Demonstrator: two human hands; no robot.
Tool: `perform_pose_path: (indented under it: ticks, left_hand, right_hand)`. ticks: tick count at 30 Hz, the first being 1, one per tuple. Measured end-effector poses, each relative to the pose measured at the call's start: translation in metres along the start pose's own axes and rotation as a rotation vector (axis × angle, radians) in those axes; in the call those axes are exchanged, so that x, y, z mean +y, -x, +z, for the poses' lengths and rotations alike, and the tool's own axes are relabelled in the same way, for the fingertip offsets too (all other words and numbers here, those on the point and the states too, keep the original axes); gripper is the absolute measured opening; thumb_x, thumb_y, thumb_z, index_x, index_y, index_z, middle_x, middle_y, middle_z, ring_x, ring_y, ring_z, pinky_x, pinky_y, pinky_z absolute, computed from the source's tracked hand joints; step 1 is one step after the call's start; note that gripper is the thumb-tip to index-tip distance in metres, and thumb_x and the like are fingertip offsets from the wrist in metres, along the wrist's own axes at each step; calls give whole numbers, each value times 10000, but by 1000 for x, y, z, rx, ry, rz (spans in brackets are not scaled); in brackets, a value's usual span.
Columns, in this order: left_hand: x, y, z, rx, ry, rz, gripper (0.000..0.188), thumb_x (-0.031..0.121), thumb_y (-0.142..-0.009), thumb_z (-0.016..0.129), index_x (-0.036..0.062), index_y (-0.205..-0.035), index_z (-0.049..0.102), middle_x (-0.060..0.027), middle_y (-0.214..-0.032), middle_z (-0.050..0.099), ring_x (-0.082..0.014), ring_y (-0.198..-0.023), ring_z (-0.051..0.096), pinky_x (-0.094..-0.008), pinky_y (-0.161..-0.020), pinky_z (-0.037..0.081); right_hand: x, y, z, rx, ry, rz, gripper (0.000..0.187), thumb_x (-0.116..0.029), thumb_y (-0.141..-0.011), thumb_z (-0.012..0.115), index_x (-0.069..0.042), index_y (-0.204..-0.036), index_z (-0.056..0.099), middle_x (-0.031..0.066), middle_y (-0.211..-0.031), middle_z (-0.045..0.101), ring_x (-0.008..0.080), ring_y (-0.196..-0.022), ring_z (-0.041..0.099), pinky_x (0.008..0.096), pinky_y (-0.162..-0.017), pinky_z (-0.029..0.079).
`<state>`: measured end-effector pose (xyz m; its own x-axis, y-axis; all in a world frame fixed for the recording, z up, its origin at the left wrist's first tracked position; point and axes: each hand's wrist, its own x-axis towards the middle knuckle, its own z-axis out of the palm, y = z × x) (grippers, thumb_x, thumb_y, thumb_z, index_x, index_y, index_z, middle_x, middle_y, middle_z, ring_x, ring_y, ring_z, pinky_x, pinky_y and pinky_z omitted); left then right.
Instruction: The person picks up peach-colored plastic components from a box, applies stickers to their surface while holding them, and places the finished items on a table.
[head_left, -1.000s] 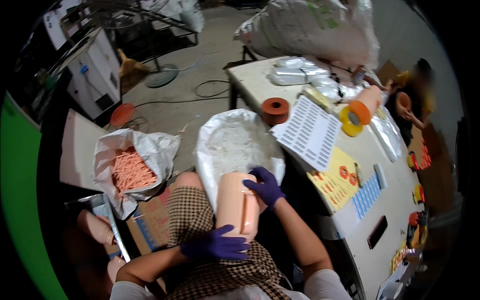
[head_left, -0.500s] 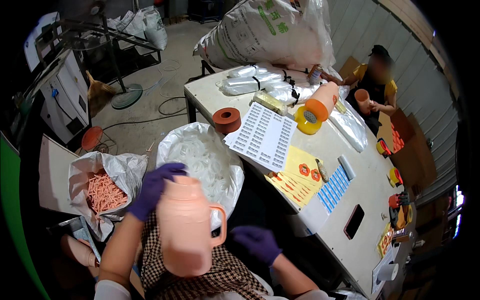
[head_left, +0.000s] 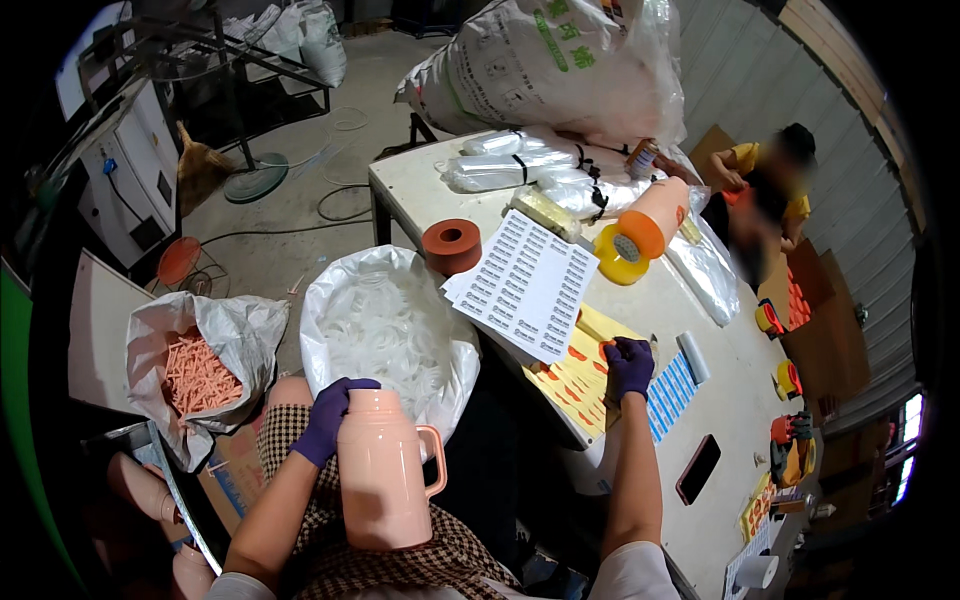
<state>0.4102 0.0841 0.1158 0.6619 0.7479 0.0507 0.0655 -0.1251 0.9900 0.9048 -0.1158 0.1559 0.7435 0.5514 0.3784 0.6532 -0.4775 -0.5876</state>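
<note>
A glossy pink jug (head_left: 385, 480) with a side handle stands upright over my lap. My left hand (head_left: 331, 417), in a purple glove, is closed around its neck. At the table's near edge, my right hand (head_left: 628, 368), also gloved in purple, has its fingers bent and pinched at the yellow sticker sheets (head_left: 572, 385), right by an orange-red sticker. The fingertips partly hide what they grip. Sheets of printed labels (head_left: 527, 282) overlap the far end of the yellow ones.
Left of the table are a white sack of clear plastic rings (head_left: 375, 320) and a sack of pink sticks (head_left: 200, 375). The table holds a brown tape roll (head_left: 452, 246), an orange-lidded pink jug (head_left: 655, 215), a blue label sheet (head_left: 672, 393) and a phone (head_left: 698, 469). A co-worker (head_left: 765, 190) sits beyond.
My right hand has moved from beside the jug to the yellow sticker sheets. The jug is slightly lower and right, still in my left hand. The co-worker's arms have moved.
</note>
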Motion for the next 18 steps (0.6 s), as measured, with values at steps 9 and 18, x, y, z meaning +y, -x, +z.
perform_pose_path:
  ticks: [9,18]
  left_hand:
    - [15,2,2,-14,230,-66,343,95,-931,423,-7,-1177,640,-81,-1100,676,-144,-991,636,-307,-916,517]
    - [18,13,-2,49,256,-73,321,39,-868,553,-24,-1165,657,-94,-1138,670,-173,-1025,641,-299,-926,499]
  right_hand:
    - [5,-40,-13,-406,-201,436,155,-141,-759,798,-49,-822,690,35,-685,664,138,-557,611,307,-551,516]
    - [25,-7,-7,-145,-133,152,326,-116,-711,818,-5,-1003,723,102,-1032,664,232,-946,663,322,-876,533]
